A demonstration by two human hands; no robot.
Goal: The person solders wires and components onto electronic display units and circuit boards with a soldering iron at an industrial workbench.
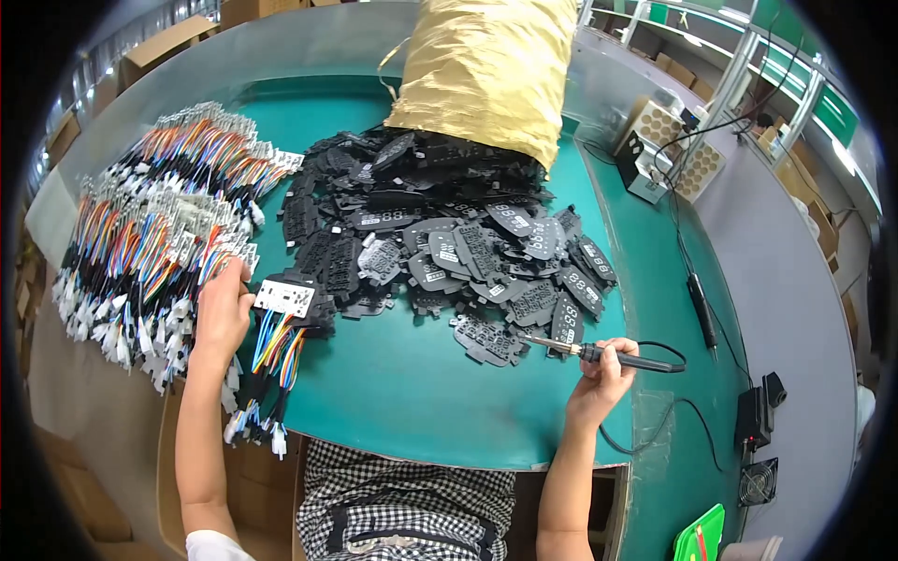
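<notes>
My right hand (601,383) grips a soldering iron (631,358) by its black handle, and the metal tip points left over the near edge of a heap of black plastic panels (477,248). At the right edge of a large pile of wired circuit boards (154,243), my left hand (224,313) has its fingers curled; what they hold, if anything, is hidden. Just right of my left thumb lies a white circuit board (284,297) on top of black panels, its coloured wires (279,351) hanging toward the table's front edge with white connectors at their ends.
A yellow woven sack (486,75) lies at the back, its mouth over the black panels. On the right stand a box-shaped device (644,168), a corded black tool (702,313), a small fan (758,481) and a green tray (700,535). The iron's cord (655,439) loops across the green mat (421,402).
</notes>
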